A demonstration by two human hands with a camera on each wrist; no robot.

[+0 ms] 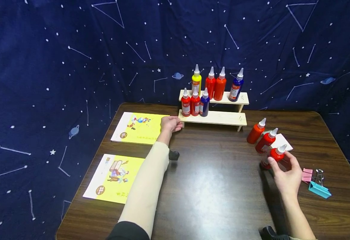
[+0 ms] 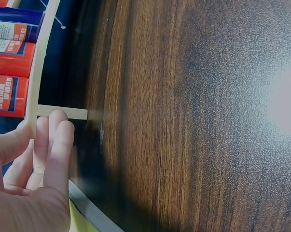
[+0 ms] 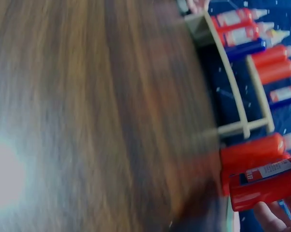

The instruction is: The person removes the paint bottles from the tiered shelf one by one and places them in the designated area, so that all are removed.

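Note:
At the left end of the two-tier wooden rack, my left hand (image 1: 170, 124) pinches the edge of the lower board (image 1: 222, 117); the left wrist view has the thumb (image 2: 12, 142) on the upper side and fingers below. On the right, my right hand (image 1: 288, 178) holds a red squeeze bottle (image 1: 275, 154) with a white nozzle between thumb and fingers. In the right wrist view this bottle (image 3: 263, 191) shows its label, and part of the hand is out of frame. Two more red bottles, one far (image 1: 255, 132) and one nearer (image 1: 265, 142), stand just behind it.
Red and blue bottles line the lower board's left half. Yellow, red and blue bottles (image 1: 236, 86) stand on the upper board (image 1: 243, 97). Two yellow booklets (image 1: 145, 128) lie at left. A white pad (image 1: 282, 141) and pink and teal binder clips (image 1: 319, 190) lie at right.

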